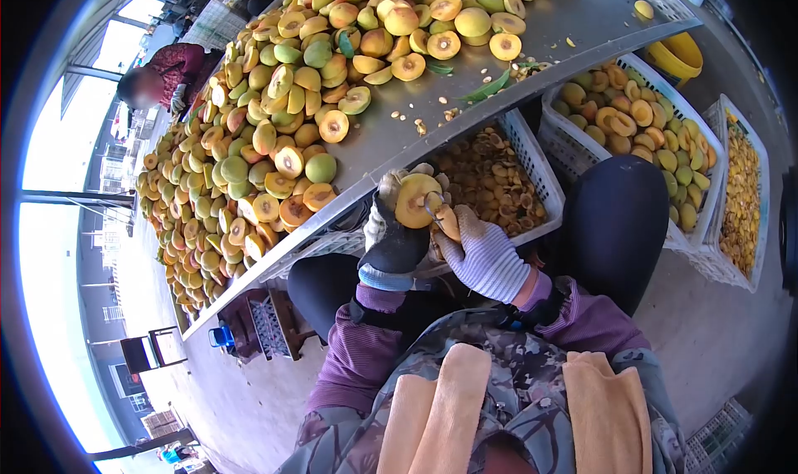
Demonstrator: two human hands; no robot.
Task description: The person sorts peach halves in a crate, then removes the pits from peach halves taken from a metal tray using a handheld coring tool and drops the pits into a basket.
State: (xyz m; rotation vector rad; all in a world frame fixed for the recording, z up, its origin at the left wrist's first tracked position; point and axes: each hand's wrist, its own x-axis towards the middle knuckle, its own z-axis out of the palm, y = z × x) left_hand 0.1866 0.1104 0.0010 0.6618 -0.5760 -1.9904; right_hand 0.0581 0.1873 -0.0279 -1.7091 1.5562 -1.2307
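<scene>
My left hand (392, 233), in a dark-palmed work glove, is closed around a halved yellow peach (413, 201), cut face up. My right hand (489, 256), in a white knit glove, grips a pitting tool by its wooden handle (449, 223). The tool's curved metal end touches the peach at its middle; its exact shape is partly hidden. Both hands are over my lap, just off the near edge of a metal table (399, 129). On that table lies a large heap of halved peaches (283, 83).
Below the table edge, a white crate (540, 162) holds brown pits and scraps. To the right stand a crate of peach halves (640, 125), a crate of small yellow pieces (738, 199) and a yellow bucket (675, 58). Another person (170, 79) sits across the table.
</scene>
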